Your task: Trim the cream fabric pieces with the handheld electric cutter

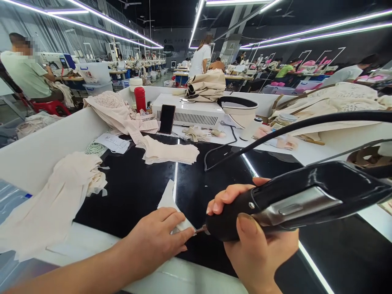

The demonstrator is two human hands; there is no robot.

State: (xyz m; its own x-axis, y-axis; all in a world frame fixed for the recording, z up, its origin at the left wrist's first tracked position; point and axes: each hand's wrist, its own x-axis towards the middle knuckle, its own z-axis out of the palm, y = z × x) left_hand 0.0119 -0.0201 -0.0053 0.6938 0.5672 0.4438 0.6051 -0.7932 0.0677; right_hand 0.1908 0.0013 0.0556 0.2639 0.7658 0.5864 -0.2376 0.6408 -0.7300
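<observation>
My left hand (159,232) presses a small white fabric piece (168,199) onto the black tabletop (131,196), its fingers gathered over the piece's near end. My right hand (260,241) is wrapped around a black corded handheld power tool (306,200) with a silver trigger plate. The tool's thin metal tip (200,230) points left and meets the fabric's corner beside my left fingertips. I cannot make out whether it presses into the cloth. A stack of cut cream fabric pieces (170,150) lies farther back on the black surface.
Cream fabric (52,200) hangs over the left edge. Behind stand a phone (167,119), a red bottle (140,99) and a vented white box (190,109). The tool's black cable (294,123) arcs across the right. Co-workers sit at sewing machines beyond, one (27,73) at left.
</observation>
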